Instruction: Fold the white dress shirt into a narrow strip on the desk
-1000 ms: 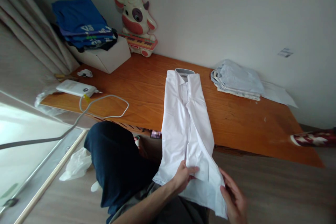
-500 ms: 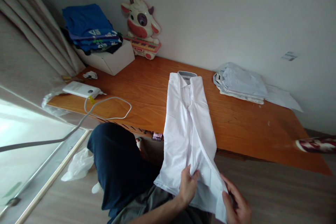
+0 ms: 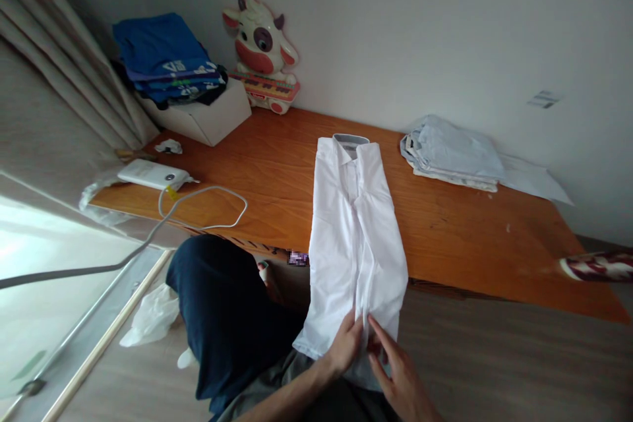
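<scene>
A white collared shirt (image 3: 353,224) lies lengthwise on the wooden table (image 3: 459,237), sleeves folded in, its lower part hanging over the front edge onto my lap. My left hand (image 3: 346,346) pinches the shirt's hem near the middle. Beside it, my right hand (image 3: 398,376) presses on the hem's right part, which is now tucked inward. The two hands nearly touch at the shirt's centre line.
A folded pale-blue stack (image 3: 452,151) and a paper sheet (image 3: 537,181) lie at the back right. At the back left a white box (image 3: 202,115) carries blue clothes (image 3: 163,59), next to a cow toy (image 3: 262,53). A white power bank (image 3: 151,175) with cable (image 3: 208,208) lies left. A dark garment (image 3: 222,310) hangs below.
My right hand moved left and folded the shirt's lower right corner inward. My left hand kept hold of the hem near the middle. The view shifted slightly.
</scene>
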Motion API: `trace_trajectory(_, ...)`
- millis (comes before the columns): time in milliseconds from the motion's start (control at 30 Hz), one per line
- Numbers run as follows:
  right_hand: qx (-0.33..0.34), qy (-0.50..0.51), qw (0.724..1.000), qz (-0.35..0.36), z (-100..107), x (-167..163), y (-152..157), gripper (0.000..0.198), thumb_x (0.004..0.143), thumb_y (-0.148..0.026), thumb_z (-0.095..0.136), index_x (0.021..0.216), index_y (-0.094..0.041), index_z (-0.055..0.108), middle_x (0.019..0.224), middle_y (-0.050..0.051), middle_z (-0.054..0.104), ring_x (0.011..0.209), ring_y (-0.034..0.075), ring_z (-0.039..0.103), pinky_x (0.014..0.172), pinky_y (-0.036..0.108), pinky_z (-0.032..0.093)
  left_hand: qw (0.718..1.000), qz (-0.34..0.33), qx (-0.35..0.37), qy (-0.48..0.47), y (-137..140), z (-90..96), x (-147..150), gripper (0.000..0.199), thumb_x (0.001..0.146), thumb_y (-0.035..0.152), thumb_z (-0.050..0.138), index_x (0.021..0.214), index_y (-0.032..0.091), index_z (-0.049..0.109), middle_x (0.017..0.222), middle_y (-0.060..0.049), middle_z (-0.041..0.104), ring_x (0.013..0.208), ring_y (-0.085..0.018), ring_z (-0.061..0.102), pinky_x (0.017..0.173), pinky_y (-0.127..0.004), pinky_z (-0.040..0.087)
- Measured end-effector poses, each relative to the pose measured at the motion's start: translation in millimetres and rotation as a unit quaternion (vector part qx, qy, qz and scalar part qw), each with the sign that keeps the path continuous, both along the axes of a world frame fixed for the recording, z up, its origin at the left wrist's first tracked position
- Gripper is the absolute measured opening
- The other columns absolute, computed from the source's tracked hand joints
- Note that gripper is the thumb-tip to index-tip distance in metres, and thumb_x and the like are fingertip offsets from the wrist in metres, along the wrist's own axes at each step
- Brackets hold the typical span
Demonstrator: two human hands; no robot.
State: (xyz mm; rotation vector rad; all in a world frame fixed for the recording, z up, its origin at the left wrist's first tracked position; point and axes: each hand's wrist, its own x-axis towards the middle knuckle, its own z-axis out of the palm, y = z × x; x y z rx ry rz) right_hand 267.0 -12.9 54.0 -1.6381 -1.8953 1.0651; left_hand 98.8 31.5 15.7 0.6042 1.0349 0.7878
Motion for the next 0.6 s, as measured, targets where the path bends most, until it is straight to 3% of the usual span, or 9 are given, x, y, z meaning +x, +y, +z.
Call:
trace_trajectory(67,0.009,0.007,1.0,-0.019,-14.7,-1.2,-7.6,0.061,0.104,-0.039,0.061,0.164,-0.032,0.052,0.158,0.008,0.065,0.135,0.026,0.072,0.113,0.038,0.06,0.995,0.011,0.069,0.077,-2.3,4.9,-7.5,0.062,0.1,0.074,0.057,0.118,0.018,0.076,0.098,-0.011,0.075,0.104,-0.029,0.066,0.096,-0.038,0.053)
trace_trajectory(133,0.023,0.002,0.999,-0.043,-26.3,-3.5,-16.6,0.061,0.102,-0.041,0.064,0.161,-0.03,0.057,0.154,0.009,0.068,0.132,0.028,0.073,0.11,0.04,0.063,0.984,-0.01,0.122,0.131,-1.1,7.4,-10.5,0.058,0.1,0.071,0.06,0.115,0.018,0.076,0.103,-0.01,0.075,0.103,-0.028,0.064,0.096,-0.036,0.051)
trace_trajectory(233,0.042,-0.028,0.997,-0.059,-35.0,-8.5,-30.5,0.055,0.1,-0.043,0.066,0.152,-0.027,0.066,0.143,0.01,0.076,0.122,0.029,0.079,0.102,0.038,0.067,0.981,-0.033,0.12,0.149,7.1,5.8,-7.6,0.056,0.095,0.071,0.068,0.104,0.016,0.076,0.097,-0.008,0.072,0.091,-0.025,0.061,0.085,-0.034,0.05)
trace_trajectory(367,0.043,0.012,0.999,-0.027,-38.7,-8.2,-44.7,0.032,0.103,-0.042,0.062,0.128,-0.032,0.08,0.122,0.006,0.084,0.105,0.026,0.083,0.093,0.033,0.069,0.985,0.003,0.118,0.127,16.9,1.2,-1.2,0.058,0.097,0.071,0.066,0.121,0.019,0.073,0.107,-0.007,0.073,0.096,-0.024,0.06,0.09,-0.032,0.049)
trace_trajectory(433,0.058,0.043,0.992,-0.107,-43.1,-1.8,-45.8,0.027,0.104,-0.044,0.062,0.116,-0.03,0.082,0.112,0.006,0.085,0.101,0.024,0.082,0.089,0.031,0.067,0.981,-0.012,0.137,0.137,17.4,-1.0,-0.3,0.056,0.099,0.071,0.063,0.12,0.02,0.071,0.104,-0.007,0.073,0.092,-0.022,0.058,0.087,-0.032,0.049)
trace_trajectory(500,0.103,0.058,0.958,-0.261,-50.1,7.5,-40.5,0.034,0.102,-0.048,0.066,0.124,-0.025,0.077,0.111,0.009,0.082,0.099,0.025,0.078,0.086,0.032,0.066,0.977,-0.039,0.151,0.146,15.9,-3.9,-0.7,0.054,0.103,0.07,0.057,0.113,0.02,0.071,0.098,-0.005,0.071,0.087,-0.021,0.056,0.083,-0.032,0.047)
trace_trajectory(567,0.15,0.068,0.909,-0.382,-57.9,16.7,-30.1,0.062,0.095,-0.053,0.076,0.146,-0.021,0.062,0.119,0.012,0.077,0.105,0.026,0.074,0.085,0.035,0.064,0.976,-0.047,0.156,0.143,13.7,-7.2,-1.1,0.053,0.105,0.07,0.054,0.111,0.02,0.07,0.099,-0.005,0.071,0.089,-0.021,0.056,0.084,-0.031,0.046)
trace_trajectory(600,0.153,0.08,0.896,-0.41,-61.1,20.5,-24.3,0.075,0.091,-0.056,0.08,0.153,-0.021,0.055,0.123,0.012,0.076,0.107,0.027,0.073,0.085,0.037,0.064,0.978,-0.044,0.15,0.136,12.6,-8.7,-1.0,0.054,0.105,0.07,0.053,0.109,0.02,0.07,0.1,-0.005,0.071,0.091,-0.021,0.057,0.085,-0.031,0.046)
